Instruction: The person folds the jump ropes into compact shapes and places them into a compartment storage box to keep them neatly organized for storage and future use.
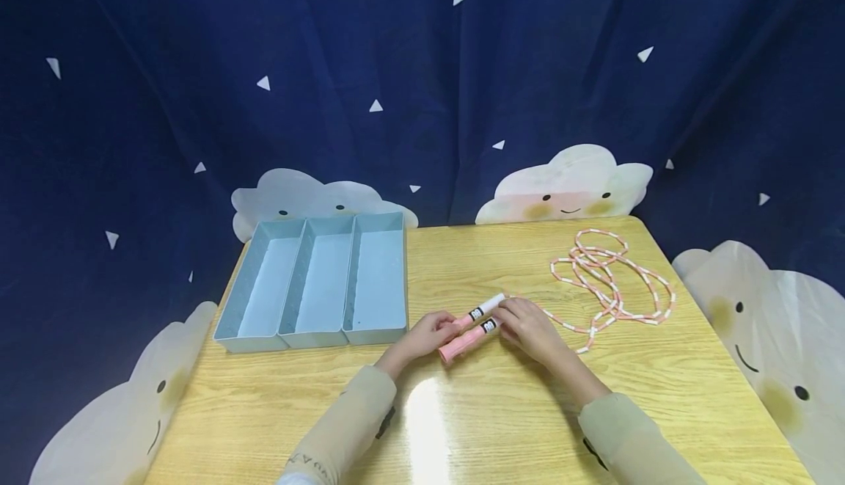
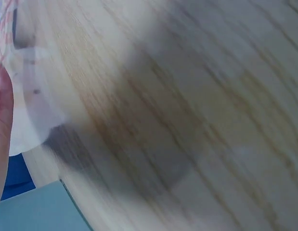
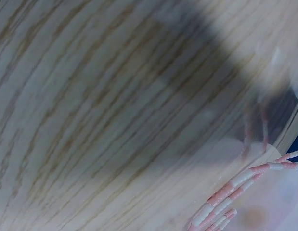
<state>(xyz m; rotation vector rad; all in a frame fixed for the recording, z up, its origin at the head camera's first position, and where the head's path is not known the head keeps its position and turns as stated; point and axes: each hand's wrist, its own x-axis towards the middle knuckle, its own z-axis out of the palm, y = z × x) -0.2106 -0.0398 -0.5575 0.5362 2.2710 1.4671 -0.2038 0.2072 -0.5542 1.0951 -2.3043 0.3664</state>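
A jump rope with pink-and-white beads has two pink-and-white handles lying side by side at the middle of the table in the head view. My left hand holds the farther handle by its pink part. At the other end, my right hand pinches the tip of the nearer handle. The beaded rope runs from under the right hand to a loose tangle at the right. In the left wrist view only part of the left hand shows. Rope strands appear in the right wrist view, without the right hand.
Left of the hands stands a light blue organizer box with three long compartments, its right wall near the left hand. The wooden table ends at a dark blue curtain with clouds and white triangles.
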